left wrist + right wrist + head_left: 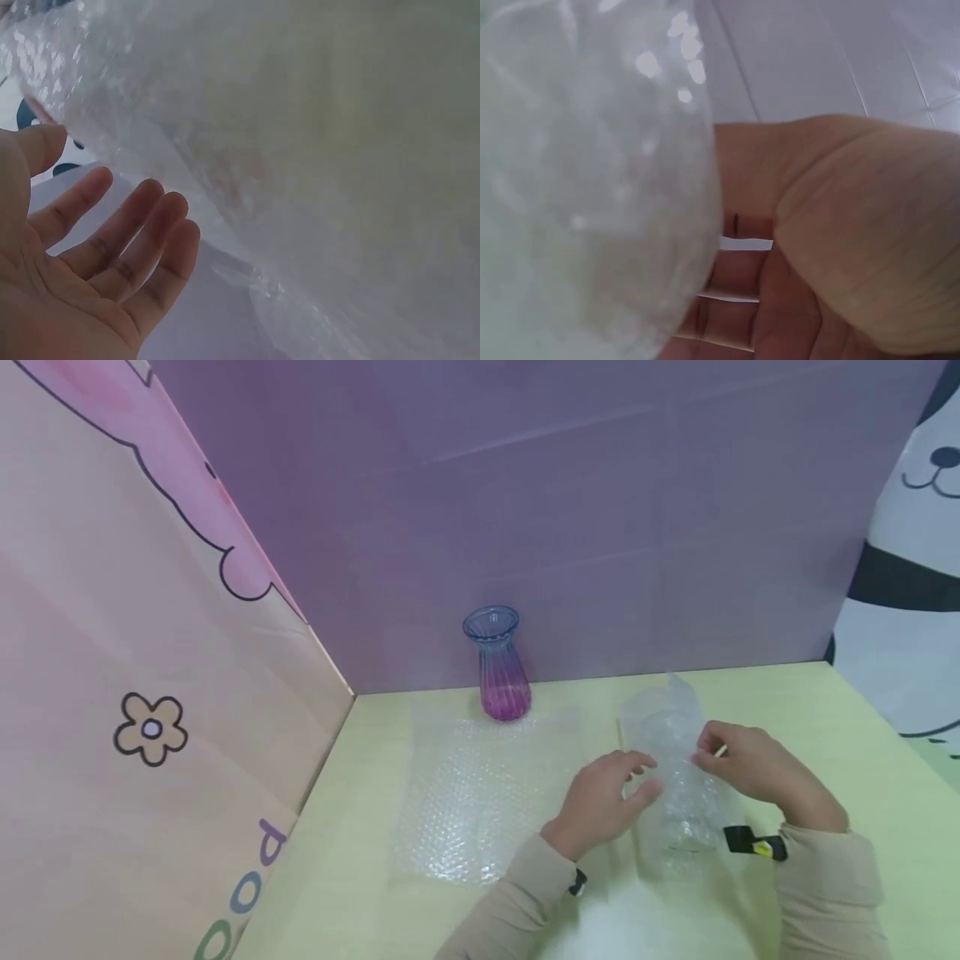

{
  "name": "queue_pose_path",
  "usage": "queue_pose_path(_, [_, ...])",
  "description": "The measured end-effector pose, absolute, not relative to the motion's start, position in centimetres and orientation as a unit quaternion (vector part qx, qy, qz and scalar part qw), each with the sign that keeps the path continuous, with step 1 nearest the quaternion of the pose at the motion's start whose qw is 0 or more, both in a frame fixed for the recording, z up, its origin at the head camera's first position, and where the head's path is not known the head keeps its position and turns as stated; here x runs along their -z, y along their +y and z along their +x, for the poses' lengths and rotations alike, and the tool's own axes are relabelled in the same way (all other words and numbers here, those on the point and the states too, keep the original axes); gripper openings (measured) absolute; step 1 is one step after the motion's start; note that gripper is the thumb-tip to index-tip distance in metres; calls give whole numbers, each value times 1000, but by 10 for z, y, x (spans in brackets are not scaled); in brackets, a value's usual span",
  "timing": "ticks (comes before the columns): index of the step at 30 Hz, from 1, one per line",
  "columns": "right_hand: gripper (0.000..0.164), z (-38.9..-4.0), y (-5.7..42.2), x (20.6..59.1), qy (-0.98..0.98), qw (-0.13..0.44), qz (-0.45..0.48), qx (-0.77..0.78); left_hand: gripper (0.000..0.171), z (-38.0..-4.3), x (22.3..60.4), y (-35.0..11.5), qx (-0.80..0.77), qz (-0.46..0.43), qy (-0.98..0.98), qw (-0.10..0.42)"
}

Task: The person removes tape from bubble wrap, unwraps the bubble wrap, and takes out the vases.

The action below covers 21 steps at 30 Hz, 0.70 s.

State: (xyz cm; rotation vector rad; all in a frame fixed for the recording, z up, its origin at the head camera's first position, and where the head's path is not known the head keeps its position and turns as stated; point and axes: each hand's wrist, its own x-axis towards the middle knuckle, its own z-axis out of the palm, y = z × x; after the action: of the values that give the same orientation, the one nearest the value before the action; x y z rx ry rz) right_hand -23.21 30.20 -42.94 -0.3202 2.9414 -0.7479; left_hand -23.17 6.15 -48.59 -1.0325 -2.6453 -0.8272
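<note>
A bundle of clear bubble wrap [675, 785] stands on the right half of the table, its loose top sticking up. Through the layers, a rounded outline shows faintly near its base; what is inside is hidden. At its right side, my right hand [750, 764] pinches the wrap's edge between thumb and curled fingers; in the right wrist view, wrap [592, 187] covers the fingertips. My left hand [603, 797] is at the left side, thumb and fingers spread. The left wrist view has its relaxed fingers [161, 262] beside the wrap's hanging sheet [322, 150].
A flat bubble wrap sheet [480, 810] lies left of the hands. Behind it stands a ribbed glass vase [504, 681], blue at the flared rim and pink below. A purple backdrop [525, 510] closes off the table's [337, 868] far edge; a printed sheet [150, 635] hangs at left.
</note>
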Motion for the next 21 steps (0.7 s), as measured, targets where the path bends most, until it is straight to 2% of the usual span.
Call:
queue_pose_path(6, [11, -233, 303, 431, 962, 27, -113, 245, 46, -227, 488, 67, 264, -359, -893, 70])
queue_pose_path(21, [15, -232, 302, 431, 964, 29, -101, 245, 63, -224, 489, 69, 245, -329, -912, 29])
